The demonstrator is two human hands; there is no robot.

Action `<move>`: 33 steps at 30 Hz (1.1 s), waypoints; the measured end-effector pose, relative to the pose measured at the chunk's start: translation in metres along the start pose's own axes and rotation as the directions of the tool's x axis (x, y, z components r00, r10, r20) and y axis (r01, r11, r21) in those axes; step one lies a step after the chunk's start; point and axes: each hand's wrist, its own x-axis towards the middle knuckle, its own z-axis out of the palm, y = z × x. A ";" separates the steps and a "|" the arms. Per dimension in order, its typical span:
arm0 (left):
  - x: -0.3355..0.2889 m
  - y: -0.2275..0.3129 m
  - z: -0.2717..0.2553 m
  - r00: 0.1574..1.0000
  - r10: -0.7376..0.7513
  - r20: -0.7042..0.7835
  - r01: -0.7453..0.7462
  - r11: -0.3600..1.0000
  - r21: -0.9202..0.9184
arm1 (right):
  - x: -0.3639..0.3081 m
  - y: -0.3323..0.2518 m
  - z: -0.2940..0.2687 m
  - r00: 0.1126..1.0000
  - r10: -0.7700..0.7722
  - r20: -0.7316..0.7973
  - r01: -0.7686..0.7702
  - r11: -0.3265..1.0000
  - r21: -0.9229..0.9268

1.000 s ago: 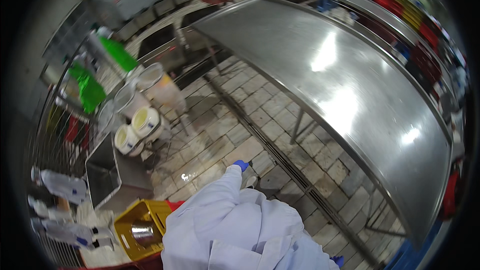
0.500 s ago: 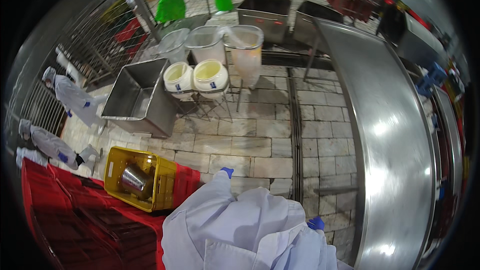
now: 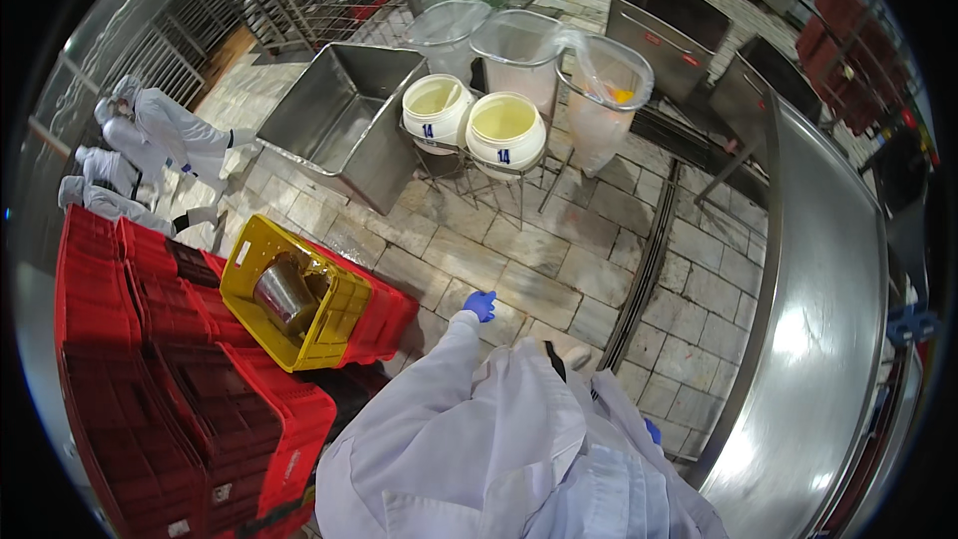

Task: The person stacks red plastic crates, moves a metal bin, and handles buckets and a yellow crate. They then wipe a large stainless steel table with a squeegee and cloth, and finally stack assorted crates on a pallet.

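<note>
My left hand, in a blue glove, hangs in front of my white coat over the tiled floor. Its fingers are loosely bent and a little apart, with nothing seen in them. Only a sliver of my right hand, also blue-gloved, shows beside the coat; its fingers are hidden. Left of my left hand, a yellow crate rests on a red crate. Inside the yellow one a metal pot lies tilted.
Stacked red crates fill the near left. Ahead stand a steel bin, two white tubs on stands and several bag-lined containers. A long steel table runs along the right. Co-workers in white are at far left.
The view has turned, so the containers and crates sit differently in it. My left hand shows more fully beyond its sleeve, while my right hand has slipped mostly behind the coat.
</note>
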 end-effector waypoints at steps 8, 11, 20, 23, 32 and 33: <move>0.092 0.119 -0.058 0.540 0.613 -0.576 -0.505 0.784 0.361 | 0.147 -0.007 -0.091 0.757 0.435 0.487 -0.650 0.423 0.631; 0.092 0.231 -0.032 0.472 0.709 -0.523 -0.536 0.703 0.469 | 0.205 -0.007 -0.149 0.735 0.495 0.463 -0.650 0.320 0.690; 0.224 0.468 -0.101 0.349 0.860 -0.373 -0.663 0.508 0.550 | 0.381 -0.107 -0.260 0.899 0.430 0.080 -0.286 0.440 0.851; 0.300 0.529 -0.135 0.410 0.861 -0.300 -0.544 0.495 0.677 | 0.392 -0.129 -0.225 0.805 0.543 0.240 -0.439 0.272 0.856; 0.414 0.571 -0.160 0.815 0.576 0.064 -0.342 0.388 0.856 | 0.368 -0.248 -0.196 0.517 0.589 0.621 -0.822 0.140 0.552; 0.414 0.563 -0.162 0.727 0.683 0.077 -0.423 0.356 0.833 | 0.372 -0.250 -0.197 0.507 0.597 0.621 -0.831 0.149 0.536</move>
